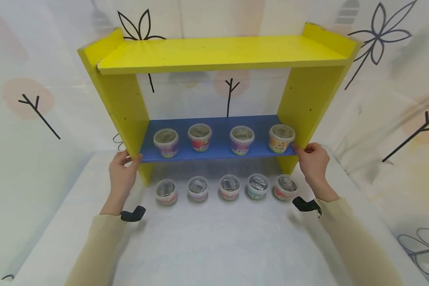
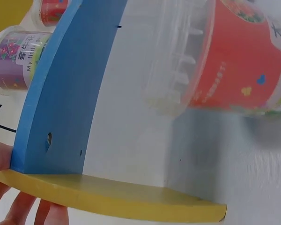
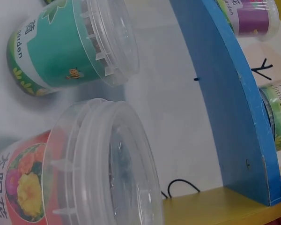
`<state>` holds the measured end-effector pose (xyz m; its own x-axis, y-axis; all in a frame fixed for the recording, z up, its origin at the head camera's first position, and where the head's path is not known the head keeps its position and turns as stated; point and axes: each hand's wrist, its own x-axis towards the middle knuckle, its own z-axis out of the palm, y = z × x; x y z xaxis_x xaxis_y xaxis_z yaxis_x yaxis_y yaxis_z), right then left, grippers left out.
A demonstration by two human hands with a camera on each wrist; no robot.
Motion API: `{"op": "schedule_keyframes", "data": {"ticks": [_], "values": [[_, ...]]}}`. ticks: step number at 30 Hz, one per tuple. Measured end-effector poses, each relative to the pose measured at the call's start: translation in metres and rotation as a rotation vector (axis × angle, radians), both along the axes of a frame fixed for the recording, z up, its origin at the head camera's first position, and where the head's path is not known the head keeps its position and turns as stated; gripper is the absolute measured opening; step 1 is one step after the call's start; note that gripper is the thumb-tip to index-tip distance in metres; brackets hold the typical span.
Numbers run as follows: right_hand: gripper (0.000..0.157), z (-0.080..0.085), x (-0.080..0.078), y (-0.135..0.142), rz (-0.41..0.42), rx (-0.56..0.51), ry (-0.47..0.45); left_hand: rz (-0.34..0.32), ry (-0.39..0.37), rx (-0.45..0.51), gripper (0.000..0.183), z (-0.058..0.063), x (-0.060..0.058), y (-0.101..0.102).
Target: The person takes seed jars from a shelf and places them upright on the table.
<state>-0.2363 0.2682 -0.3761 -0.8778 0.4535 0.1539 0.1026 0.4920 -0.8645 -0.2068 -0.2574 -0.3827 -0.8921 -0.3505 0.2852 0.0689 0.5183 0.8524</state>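
Yellow-and-blue upright board shelf [image 1: 218,51], behind row of round printed plastic tubs [image 1: 230,188]. Left hand [image 1: 123,174], right hand [image 1: 314,165] grip its yellow side panels [image 1: 123,95]. Likely stiff, fairly heavy; keep both panels level.

Pale all round, softly lit

Off-white, sheet-like walls [image 1: 207,18] at back + both sides, w/ blk line-drawn flower [image 1: 378,36] upper R, blk line-drawn twig [image 1: 39,113] over round pale-peach patch [image 1: 25,85] on L. Flat white tabletop [image 1: 214,246] below; faint shadows.

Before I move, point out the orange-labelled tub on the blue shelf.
The rightmost tub on the blue shelf, by the right hand; the others there have purple or red labels.
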Motion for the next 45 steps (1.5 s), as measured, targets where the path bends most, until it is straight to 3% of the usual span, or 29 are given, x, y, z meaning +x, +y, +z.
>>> {"op": "schedule_keyframes", "data": {"ticks": [7,15,34,40,45], "values": [[0.056,-0.001,0.000,-0.005,-0.038,0.033,0.047,-0.039,0.009,-0.001,0.046,0.001,0.001,-0.003],[0.050,-0.005,-0.002,-0.009,-0.051,0.088,0.100,-0.058,0.032,-0.036,0.046,0.003,0.013,-0.006],[0.050,-0.004,-0.001,-0.008,-0.042,0.067,0.074,-0.004,0.023,0.009,0.043,0.017,0.042,-0.005],[0.050,-0.004,0.000,-0.009,-0.041,0.061,0.070,-0.118,0.127,0.070,0.042,0.022,0.045,0.000],[0.049,-0.006,-0.001,-0.009,-0.049,0.059,0.081,-0.227,0.113,0.074,0.051,0.029,0.044,0.009]]}}
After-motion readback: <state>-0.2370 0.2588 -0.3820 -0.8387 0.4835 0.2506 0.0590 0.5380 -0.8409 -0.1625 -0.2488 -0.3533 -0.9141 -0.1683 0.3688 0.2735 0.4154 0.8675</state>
